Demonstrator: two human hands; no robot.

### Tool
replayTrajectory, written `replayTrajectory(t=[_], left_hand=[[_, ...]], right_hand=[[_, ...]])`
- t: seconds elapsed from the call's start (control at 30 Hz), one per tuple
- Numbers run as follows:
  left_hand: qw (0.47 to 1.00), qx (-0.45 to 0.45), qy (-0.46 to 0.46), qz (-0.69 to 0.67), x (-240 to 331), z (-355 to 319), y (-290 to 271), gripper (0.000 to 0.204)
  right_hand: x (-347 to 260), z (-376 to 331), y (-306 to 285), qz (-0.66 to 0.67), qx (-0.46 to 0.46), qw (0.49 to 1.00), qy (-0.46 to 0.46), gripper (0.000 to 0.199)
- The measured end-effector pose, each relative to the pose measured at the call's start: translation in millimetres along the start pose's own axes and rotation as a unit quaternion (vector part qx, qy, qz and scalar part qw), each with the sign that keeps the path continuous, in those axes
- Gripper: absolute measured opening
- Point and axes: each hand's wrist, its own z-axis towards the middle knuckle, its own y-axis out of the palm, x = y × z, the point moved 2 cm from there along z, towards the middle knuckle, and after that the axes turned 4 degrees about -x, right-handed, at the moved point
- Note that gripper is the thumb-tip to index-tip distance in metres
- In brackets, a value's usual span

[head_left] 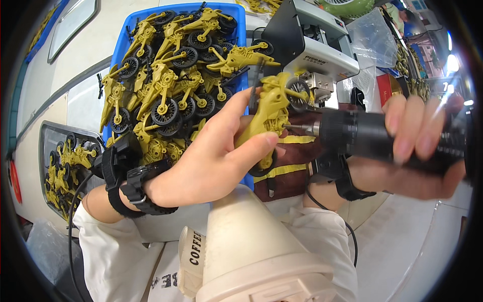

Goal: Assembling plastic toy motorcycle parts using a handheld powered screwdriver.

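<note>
My left hand (209,158) is closed around a yellow toy motorcycle (266,108) with black wheels, thumb across its lower side. From the right, my right hand (410,178) grips a black cylindrical electric screwdriver (352,133), held level. Its metal tip meets the motorcycle's side near the thumb; whether it sits in a screw is hidden. The fingers of the right hand are slightly blurred. Just beyond my left hand, a blue bin (243,32) holds a heap of similar yellow motorcycles.
Left of my left forearm stands a grey tray (50,132) with more toy motorcycles. A white-and-black machine (334,55) is behind the screwdriver, beside clear plastic (372,38). A large cream lidded cup (251,231) rises close below my hands. Dark red cloth (287,189) lies beneath.
</note>
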Motion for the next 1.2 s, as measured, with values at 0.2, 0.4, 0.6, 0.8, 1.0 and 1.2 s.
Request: replayTrajectory(t=[0.2, 0.4, 0.6, 0.8, 1.0, 1.2], left_hand=[[0.996, 0.029, 0.028, 0.075, -7, -5, -6, 0.052], [0.994, 0.064, 0.067, 0.059, -1, -4, -8, 0.049], [0.987, 0.08, -0.033, -0.134, -7, 0, -19, 0.048], [0.98, 0.0, -0.014, -0.196, -3, -7, -22, 0.062], [0.994, -0.006, -0.007, -0.106, -8, -3, -17, 0.064], [0.987, -0.012, -0.017, -0.159, -7, -2, -19, 0.069]], right_hand=[[-18, -3, 14, -0.017, 0.051, 0.998, -0.045, 0.062], [-52, -9, -53, -0.294, 0.298, 0.901, -0.112, 0.048], [25, -7, -51, -0.3, 0.212, 0.929, 0.033, 0.033], [36, -14, -33, -0.188, 0.178, 0.956, 0.135, 0.031], [6, -9, 6, -0.097, 0.11, 0.989, 0.0, 0.053], [8, -2, 24, -0.014, -0.063, 0.997, -0.038, 0.055]])
